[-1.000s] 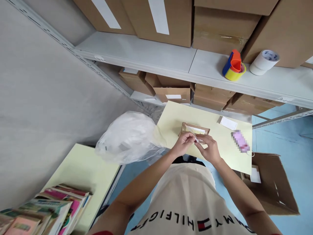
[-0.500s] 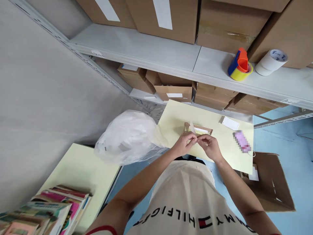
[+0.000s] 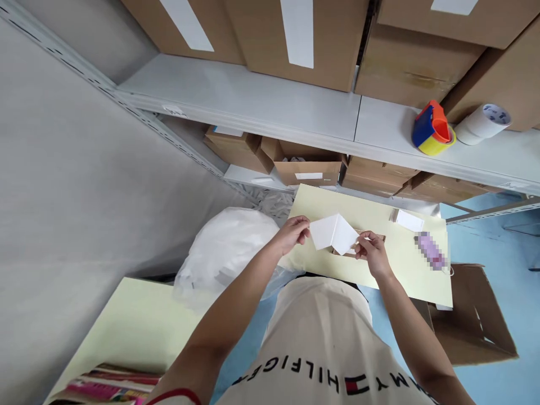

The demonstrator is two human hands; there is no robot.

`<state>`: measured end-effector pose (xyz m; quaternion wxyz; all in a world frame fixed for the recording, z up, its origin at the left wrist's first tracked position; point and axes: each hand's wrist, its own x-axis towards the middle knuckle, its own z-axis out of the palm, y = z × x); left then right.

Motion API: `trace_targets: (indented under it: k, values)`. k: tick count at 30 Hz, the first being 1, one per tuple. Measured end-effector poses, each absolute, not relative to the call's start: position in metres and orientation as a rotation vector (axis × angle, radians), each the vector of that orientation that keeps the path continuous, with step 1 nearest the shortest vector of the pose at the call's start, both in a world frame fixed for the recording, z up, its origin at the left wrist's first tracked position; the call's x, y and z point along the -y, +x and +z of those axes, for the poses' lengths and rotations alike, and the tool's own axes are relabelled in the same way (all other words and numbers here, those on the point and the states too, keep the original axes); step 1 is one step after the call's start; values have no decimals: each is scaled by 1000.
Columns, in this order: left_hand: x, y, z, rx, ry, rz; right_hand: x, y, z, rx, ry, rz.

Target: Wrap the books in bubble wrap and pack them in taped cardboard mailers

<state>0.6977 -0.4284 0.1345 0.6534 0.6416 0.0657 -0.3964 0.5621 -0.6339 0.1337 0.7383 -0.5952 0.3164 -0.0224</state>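
Note:
Both hands hold a folded white sheet of paper above the pale yellow table. My left hand pinches its left edge. My right hand pinches its right corner. The paper bends in a ridge at the middle. Behind it a small brown parcel lies on the table, mostly hidden by the sheet and my right hand.
A white card and a blurred pink item lie at the table's right. A white plastic bag bulges at the left. A tape dispenser and tape roll sit on the shelf. An open cardboard box stands at the right.
The hands have drawn apart and lifted, and the white sheet now spreads open between them. The view has shifted, so the table sits further right.

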Motion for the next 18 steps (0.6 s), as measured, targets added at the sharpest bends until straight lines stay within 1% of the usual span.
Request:
trace_targets:
  k: [4, 10, 14, 16, 18]
  values:
    - [403, 734, 134, -368, 1547, -715, 628, 567, 133, -830, -1315, -208]
    - [375, 788, 131, -435, 1637, -346, 623, 567, 135, -920, -1320, -415]
    - [365, 811, 124, -245, 1707, -19, 619, 570, 138, -862, -1350, -411]
    - [371, 802, 123, -69, 1786, 104, 617, 572, 140, -829, -1353, -399]
    - [386, 777, 125, 149, 1847, 154, 616, 573, 142, -791, -1352, -389]
